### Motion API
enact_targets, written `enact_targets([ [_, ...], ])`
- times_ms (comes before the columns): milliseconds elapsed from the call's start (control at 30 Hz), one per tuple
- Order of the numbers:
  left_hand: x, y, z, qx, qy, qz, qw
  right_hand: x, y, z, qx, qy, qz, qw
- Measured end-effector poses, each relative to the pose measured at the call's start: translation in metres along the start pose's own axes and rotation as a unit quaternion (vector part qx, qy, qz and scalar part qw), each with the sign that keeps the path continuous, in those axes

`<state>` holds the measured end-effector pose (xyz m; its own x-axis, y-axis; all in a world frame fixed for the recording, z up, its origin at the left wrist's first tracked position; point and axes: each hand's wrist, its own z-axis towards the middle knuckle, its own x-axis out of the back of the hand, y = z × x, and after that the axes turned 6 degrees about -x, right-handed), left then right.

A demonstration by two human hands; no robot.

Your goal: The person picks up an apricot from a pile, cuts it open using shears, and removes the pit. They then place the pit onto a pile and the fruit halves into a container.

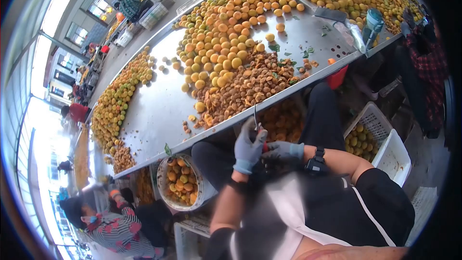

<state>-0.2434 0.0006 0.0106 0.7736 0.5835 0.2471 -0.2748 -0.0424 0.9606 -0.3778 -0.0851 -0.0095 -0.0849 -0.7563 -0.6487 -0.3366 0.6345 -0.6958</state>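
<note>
So the thing we're looking at is a slim metal tool (255, 112), sticking up past our left hand (247, 149) near the front edge of the surface (154, 106). It's thin, shiny and slightly curved, with a bit of red showing lower down between the hands. Our left fingers are curled in snug around it. The right hand (284, 150) is right beside, fingers bent, but we can't tell how tightly or what they've got. Both hands wear grey gloves.

Containers: a round white bucket (208, 192) to our left is loaded with orange fruit (182, 175), some with dark patches. On our right, a white crate (378, 116) holds yellow-green fruit (360, 140), and a white bin (395, 159) next to it has just small dark specks inside.

Up on the surface we've got brown wrinkly pieces (255, 84) heaped against a big pile of yellow-orange fruit (228, 33).
</note>
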Motion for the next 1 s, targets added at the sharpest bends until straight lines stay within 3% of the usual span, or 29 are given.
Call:
enact_targets([
  [33, 0.013, -0.013, 0.005, -0.054, 0.016, 0.018, 0.998, -0.004, -0.002, -0.002, -0.072, 0.042, 0.147, 0.986],
  [67, 0.030, -0.020, 0.009, -0.022, 0.031, 0.014, 0.999, 0.006, 0.003, 0.003, -0.060, 0.058, 0.149, 0.985],
  [100, 0.048, 0.004, 0.016, -0.094, 0.043, 0.225, 0.969, 0.021, 0.009, 0.014, -0.028, 0.080, 0.133, 0.987],
  [133, 0.062, 0.007, 0.022, -0.179, 0.077, 0.352, 0.916, 0.037, 0.017, 0.022, 0.032, 0.108, 0.074, 0.991],
  [200, 0.094, -0.003, 0.032, -0.206, 0.082, 0.469, 0.855, 0.050, 0.011, 0.023, 0.038, 0.157, 0.058, 0.985],
  [400, 0.132, -0.045, 0.030, -0.056, 0.087, 0.648, 0.754, 0.069, 0.009, 0.027, 0.072, 0.192, 0.184, 0.961],
  [733, 0.151, -0.060, 0.047, -0.028, 0.134, 0.653, 0.745, 0.073, 0.017, 0.025, 0.056, 0.215, 0.167, 0.961],
  [800, 0.156, -0.071, 0.047, -0.027, 0.144, 0.656, 0.740, 0.079, 0.020, 0.029, 0.056, 0.182, 0.186, 0.964],
  [900, 0.158, -0.072, 0.047, -0.061, 0.159, 0.601, 0.781, 0.079, 0.021, 0.032, 0.046, 0.212, 0.169, 0.961],
  [967, 0.154, -0.064, 0.046, 0.027, 0.123, 0.579, 0.806, 0.076, 0.021, 0.033, 0.039, 0.225, 0.161, 0.960],
  [1000, 0.154, -0.060, 0.046, 0.028, 0.124, 0.578, 0.806, 0.074, 0.021, 0.033, 0.033, 0.238, 0.154, 0.959],
])
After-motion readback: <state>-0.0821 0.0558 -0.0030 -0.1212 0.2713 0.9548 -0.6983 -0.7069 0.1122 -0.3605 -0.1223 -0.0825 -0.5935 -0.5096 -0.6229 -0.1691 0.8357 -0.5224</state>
